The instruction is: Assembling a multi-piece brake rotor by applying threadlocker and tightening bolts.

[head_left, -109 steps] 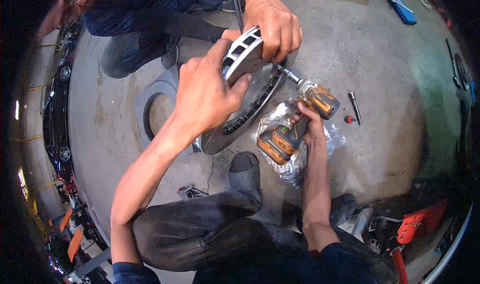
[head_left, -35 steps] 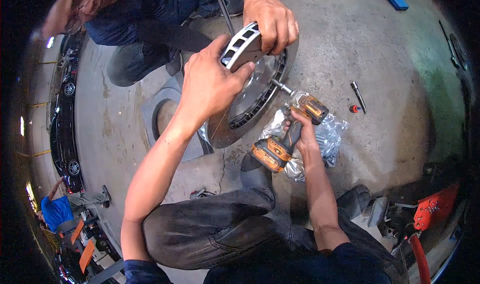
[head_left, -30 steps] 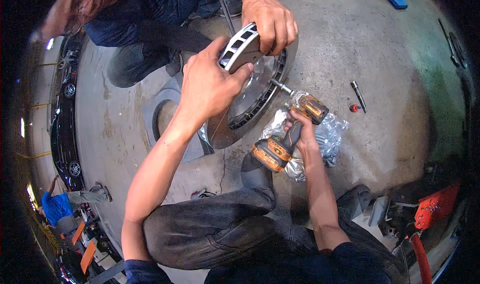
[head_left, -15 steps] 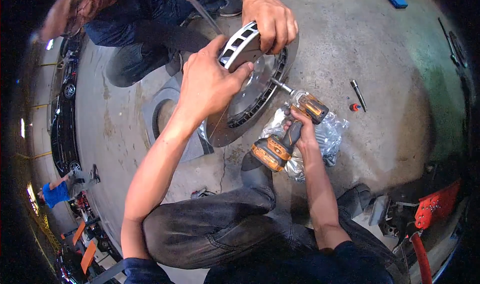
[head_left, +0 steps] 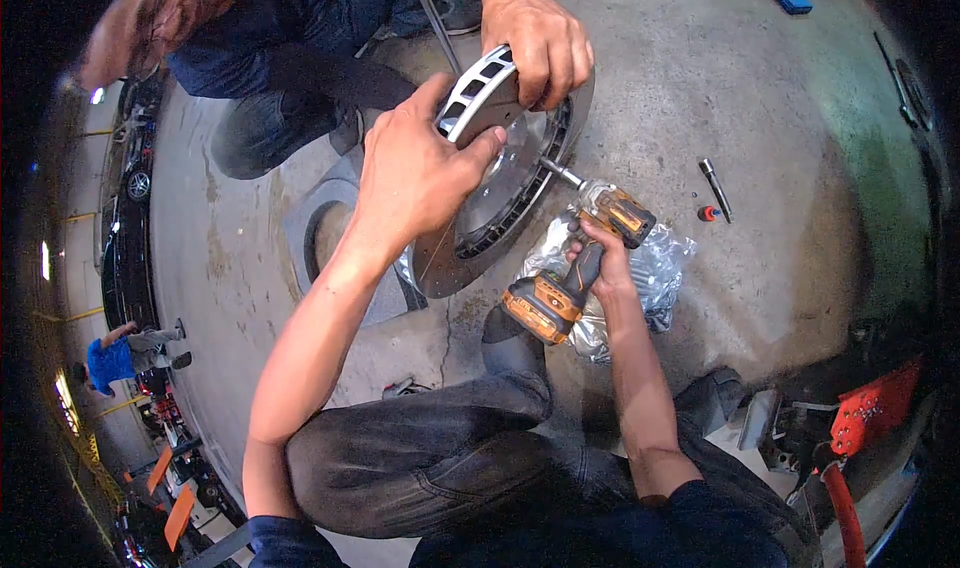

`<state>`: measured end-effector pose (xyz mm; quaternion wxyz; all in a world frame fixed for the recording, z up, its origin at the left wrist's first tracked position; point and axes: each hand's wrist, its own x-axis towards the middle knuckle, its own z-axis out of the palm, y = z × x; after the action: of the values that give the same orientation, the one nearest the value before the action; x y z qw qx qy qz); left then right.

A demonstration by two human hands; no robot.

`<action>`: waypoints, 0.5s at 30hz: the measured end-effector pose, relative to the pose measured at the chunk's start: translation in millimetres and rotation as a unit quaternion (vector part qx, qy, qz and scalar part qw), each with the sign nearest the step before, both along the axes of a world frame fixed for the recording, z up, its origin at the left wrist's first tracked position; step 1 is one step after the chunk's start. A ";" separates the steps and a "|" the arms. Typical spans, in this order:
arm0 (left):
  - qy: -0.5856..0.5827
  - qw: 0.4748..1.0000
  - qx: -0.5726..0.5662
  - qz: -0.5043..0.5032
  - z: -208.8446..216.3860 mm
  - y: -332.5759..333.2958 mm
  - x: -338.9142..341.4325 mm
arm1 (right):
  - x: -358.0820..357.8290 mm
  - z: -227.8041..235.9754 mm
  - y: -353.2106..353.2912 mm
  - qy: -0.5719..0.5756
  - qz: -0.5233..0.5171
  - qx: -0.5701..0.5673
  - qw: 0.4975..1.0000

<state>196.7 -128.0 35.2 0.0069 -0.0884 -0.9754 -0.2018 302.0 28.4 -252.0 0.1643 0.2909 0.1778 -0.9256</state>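
A large vented brake disc (head_left: 500,193) stands tilted on its edge on the concrete floor. My left hand (head_left: 415,168) grips its upper rim. My right hand (head_left: 598,258) is closed on the handle of an orange and black cordless drill (head_left: 580,258), whose bit touches the disc's face near the hub. Another person's hand (head_left: 535,38) holds the top of the disc from the far side.
A crumpled clear plastic bag (head_left: 640,278) lies under the drill. A loose bit (head_left: 716,186) and a small red piece (head_left: 707,212) lie on the floor to the right. A grey ring-shaped plate (head_left: 325,238) lies left of the disc. Red equipment (head_left: 870,418) stands lower right. The other person crouches at top left.
Little has changed over the last second; both hands and the drill stay in place on the disc. Earlier the drill sat lower, away from the disc's face.
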 end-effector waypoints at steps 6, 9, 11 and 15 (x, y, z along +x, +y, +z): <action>-0.006 1.000 0.006 0.002 -2.7 -2.1 -1.8 | -0.2 -2.7 0.3 0.005 0.005 0.007 1.000; -0.016 1.000 0.006 0.006 -2.2 -2.2 -1.4 | -0.6 -2.6 -0.4 0.004 0.004 0.010 1.000; -0.008 1.000 0.008 0.002 -3.3 -2.5 -1.6 | -0.4 -7.3 0.2 0.010 0.005 0.014 1.000; -0.004 1.000 0.002 0.003 -1.9 -2.1 -2.1 | 1.0 -13.7 0.5 0.016 0.004 -0.003 1.000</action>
<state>194.6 -130.0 33.3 0.0038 -0.0844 -0.9753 -0.2041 303.0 28.9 -265.7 0.1658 0.2747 0.1788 -0.9301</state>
